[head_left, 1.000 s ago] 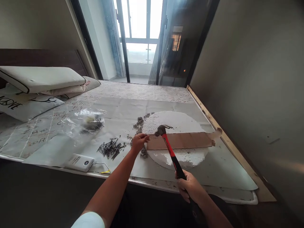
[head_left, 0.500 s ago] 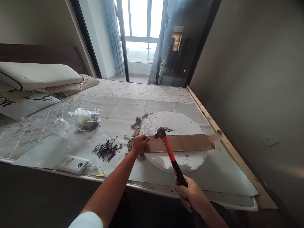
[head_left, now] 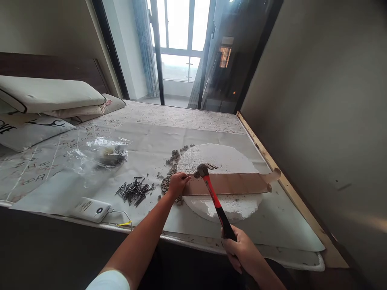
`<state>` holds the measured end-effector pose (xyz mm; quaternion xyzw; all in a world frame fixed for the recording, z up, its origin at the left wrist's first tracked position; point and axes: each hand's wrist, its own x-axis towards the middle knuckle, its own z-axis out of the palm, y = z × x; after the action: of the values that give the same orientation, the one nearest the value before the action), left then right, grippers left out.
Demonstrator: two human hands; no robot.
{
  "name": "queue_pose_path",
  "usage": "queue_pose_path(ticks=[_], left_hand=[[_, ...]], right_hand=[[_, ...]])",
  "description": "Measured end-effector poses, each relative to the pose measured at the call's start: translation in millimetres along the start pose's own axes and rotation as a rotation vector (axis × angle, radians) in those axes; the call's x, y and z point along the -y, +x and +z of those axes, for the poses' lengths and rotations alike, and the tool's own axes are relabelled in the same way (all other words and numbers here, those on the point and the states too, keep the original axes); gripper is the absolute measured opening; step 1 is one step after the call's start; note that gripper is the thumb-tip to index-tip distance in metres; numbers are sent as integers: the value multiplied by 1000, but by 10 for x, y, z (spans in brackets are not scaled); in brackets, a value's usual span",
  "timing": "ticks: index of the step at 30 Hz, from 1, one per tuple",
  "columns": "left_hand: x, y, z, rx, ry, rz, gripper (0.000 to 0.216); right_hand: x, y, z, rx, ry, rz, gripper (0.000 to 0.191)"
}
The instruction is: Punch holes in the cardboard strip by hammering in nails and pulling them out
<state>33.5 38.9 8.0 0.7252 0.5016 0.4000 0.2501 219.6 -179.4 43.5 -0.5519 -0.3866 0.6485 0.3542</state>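
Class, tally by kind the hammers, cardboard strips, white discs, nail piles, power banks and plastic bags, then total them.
Hammer: 1
Cardboard strip: 1
White disc: 1
Nail pile: 1
Power bank: 1
Plastic bag: 1
Total: 6

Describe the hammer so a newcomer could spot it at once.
On the bed, a brown strip crosses a white disc. The right hand holds the hammer over them; its red and black handle sets it apart from both.
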Motion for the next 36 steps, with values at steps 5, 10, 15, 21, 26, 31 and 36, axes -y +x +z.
queue_pose_path(ticks=[5, 10, 15, 21, 26, 31, 36], left_hand=[[28, -14, 9, -1, 14, 44, 14], [62, -27, 20, 6, 33, 58, 15], [92, -40, 23, 3, 51, 58, 15], [109, -33, -5, 5, 34, 40, 18], [75, -37, -55, 13, 18, 46, 17], [93, -52, -56, -7, 55, 66, 20], [111, -47, -51, 7, 68, 51, 18]], right_hand=[[120, -58, 25, -13, -72, -12, 16], [403, -182, 68, -39, -167, -65, 17], [445, -115, 170, -12, -182, -59, 13], [528, -63, 197, -44, -235, -67, 11], [624, -108, 231, -73, -237, -125, 11], [516, 1, 215, -85, -388, -120, 12], [609, -34, 149, -113, -466, -230, 11]])
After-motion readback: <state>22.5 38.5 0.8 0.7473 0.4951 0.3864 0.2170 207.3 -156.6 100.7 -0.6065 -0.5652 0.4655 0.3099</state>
